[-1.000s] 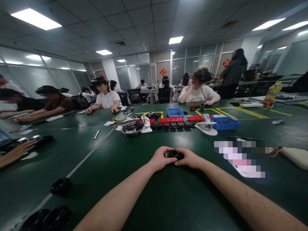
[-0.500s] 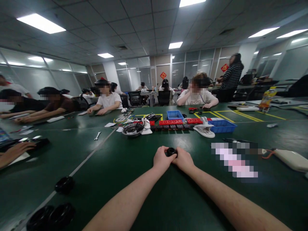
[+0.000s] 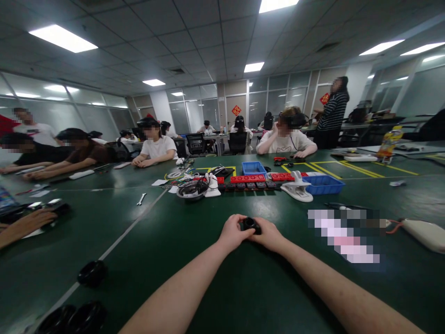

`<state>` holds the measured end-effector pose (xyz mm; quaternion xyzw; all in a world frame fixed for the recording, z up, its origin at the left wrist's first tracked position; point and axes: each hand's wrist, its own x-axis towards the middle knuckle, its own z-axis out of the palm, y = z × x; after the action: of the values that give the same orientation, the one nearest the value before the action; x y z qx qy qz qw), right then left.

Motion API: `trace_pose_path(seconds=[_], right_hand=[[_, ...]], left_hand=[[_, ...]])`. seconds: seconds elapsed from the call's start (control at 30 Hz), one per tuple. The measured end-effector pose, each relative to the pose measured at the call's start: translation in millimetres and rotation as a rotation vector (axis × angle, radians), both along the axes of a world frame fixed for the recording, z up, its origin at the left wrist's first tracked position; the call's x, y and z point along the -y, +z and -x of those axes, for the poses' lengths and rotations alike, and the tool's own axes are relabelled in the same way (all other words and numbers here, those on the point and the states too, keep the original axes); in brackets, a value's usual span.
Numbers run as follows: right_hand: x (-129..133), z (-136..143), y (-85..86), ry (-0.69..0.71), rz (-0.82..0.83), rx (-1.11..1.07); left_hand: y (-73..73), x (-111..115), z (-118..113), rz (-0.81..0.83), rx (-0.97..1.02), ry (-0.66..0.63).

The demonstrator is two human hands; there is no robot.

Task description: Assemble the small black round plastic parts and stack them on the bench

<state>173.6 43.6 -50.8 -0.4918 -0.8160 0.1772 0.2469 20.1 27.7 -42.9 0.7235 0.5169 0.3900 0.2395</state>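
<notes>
Grip: I have left hand (image 3: 233,233) and right hand (image 3: 270,234) closed around the black ring (image 3: 256,228).
Black ring: well short of the surface's (image 3: 167,227) far edge; I can't tell whether it touches.
Other rings (image 3: 92,275): three, farther left.

Left hand (image 3: 232,233) and right hand (image 3: 270,234) grip black ring-shaped part (image 3: 255,228) from opposite sides, over green tabletop (image 3: 167,241). Near left: three similar parts (image 3: 92,274). Farther off: wrench (image 3: 141,199), white clamp (image 3: 299,191), blue bin (image 3: 325,188).
</notes>
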Motion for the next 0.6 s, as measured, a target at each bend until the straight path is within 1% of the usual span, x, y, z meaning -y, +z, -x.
trace_pose_path(seconds=[0.13,0.17,0.23,0.43,0.6], right_hand=[[-1.6,-13.6,4.1,0.205,0.201,-0.138],[-1.7,-15.8,4.9,0.24,0.237,-0.166],[-2.0,-18.1,6.3,0.279,0.258,-0.179],[-3.1,-18.4,7.1,0.262,0.215,-0.089],[-2.5,-18.4,6.4,0.245,0.218,-0.092]], left_hand=[[2.4,-3.9,11.8,0.083,-0.029,-0.205],[2.9,-4.4,13.5,0.085,-0.039,-0.235],[3.8,-4.6,15.3,0.073,-0.06,-0.267],[8.6,-0.2,13.6,0.006,-0.095,-0.293],[12.1,4.5,11.2,0.006,-0.092,-0.258]])
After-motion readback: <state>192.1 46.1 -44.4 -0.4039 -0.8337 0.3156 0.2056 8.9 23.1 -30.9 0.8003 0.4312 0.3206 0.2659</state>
